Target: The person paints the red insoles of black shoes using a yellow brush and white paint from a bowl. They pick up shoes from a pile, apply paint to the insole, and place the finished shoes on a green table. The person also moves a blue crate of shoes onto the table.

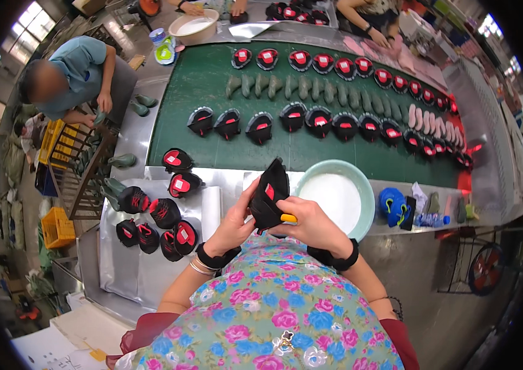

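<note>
My left hand [235, 223] grips a black shoe upper with red trim [270, 194], holding it upright in front of my chest. Against the same upper rests my right hand [312, 223], with a yellow-handled tool [288, 217] between its fingers. Right behind the upper stands a pale green bowl of white liquid [335, 192]. Several more black and red uppers [156, 225] lie piled on the metal bench to my left.
A green conveyor belt [212, 80] carries rows of black and red uppers [311, 120] and grey-green lasts [301, 87]. A seated person in a blue shirt [76, 71] works at left by a rack. Other people's hands [378, 34] work at the far end. A blue glove [394, 203] lies right of the bowl.
</note>
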The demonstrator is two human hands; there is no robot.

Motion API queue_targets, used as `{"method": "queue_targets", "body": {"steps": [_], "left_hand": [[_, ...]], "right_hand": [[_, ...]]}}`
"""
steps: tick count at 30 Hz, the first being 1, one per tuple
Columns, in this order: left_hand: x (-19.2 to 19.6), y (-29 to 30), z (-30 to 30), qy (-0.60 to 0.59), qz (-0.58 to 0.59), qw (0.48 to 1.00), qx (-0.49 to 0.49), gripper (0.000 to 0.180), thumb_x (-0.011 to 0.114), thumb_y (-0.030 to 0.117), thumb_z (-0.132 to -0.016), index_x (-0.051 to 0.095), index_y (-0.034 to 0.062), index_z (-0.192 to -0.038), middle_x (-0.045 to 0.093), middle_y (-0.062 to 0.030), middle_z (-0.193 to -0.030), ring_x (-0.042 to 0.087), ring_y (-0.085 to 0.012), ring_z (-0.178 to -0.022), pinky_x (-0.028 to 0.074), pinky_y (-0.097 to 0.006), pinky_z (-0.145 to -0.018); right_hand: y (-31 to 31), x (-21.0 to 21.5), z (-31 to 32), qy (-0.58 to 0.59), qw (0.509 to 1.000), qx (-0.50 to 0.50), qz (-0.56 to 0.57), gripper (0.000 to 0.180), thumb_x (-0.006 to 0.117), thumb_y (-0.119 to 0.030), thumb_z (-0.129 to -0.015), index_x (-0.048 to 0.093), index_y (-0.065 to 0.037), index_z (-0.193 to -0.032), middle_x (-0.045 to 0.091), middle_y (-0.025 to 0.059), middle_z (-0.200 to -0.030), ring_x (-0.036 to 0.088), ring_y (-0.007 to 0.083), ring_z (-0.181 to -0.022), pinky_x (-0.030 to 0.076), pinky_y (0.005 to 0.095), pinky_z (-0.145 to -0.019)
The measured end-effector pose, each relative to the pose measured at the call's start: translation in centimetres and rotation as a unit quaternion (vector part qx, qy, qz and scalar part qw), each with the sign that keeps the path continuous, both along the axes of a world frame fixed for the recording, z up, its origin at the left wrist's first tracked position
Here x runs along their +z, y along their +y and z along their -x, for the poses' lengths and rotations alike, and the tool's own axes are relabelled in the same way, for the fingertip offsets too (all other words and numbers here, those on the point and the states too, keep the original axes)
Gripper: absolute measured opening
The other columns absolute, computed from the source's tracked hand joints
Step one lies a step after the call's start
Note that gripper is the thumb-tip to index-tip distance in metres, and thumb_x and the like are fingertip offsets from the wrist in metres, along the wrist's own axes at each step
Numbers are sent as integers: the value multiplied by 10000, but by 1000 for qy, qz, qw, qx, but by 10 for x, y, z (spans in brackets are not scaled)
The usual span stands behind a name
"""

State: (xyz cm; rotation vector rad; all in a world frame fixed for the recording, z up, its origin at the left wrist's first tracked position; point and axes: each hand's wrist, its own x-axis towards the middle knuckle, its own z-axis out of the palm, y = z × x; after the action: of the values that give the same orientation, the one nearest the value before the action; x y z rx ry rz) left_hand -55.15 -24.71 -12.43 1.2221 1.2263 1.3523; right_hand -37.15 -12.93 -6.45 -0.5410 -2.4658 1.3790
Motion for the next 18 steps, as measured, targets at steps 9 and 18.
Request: {"method": "queue_targets", "body": {"steps": [9,18], "left_hand": [[-25,-18,-32,10,89,993,-74,537,596,-59,-883,507,78,-1395,576,-131,-1377,552,-206,-1255,441,-314,-1029],[-16,4,-14,-63,251,924,-283,595,563,-48,-927,379,49,-1485,456,-101,-1497,451,-189,-1353,377,-310,-1098]], "right_hand": [[23,-33,-78,-14,941,-336,32,206,671,-226,-929,734,-35,-975,670,143,-858,628,284,-805,497,367,-754],[34,-167,-176,-171,832,-525,40,331,751,-319,-834,726,6,-775,680,186,-717,656,348,-656,523,421,-660]]}}
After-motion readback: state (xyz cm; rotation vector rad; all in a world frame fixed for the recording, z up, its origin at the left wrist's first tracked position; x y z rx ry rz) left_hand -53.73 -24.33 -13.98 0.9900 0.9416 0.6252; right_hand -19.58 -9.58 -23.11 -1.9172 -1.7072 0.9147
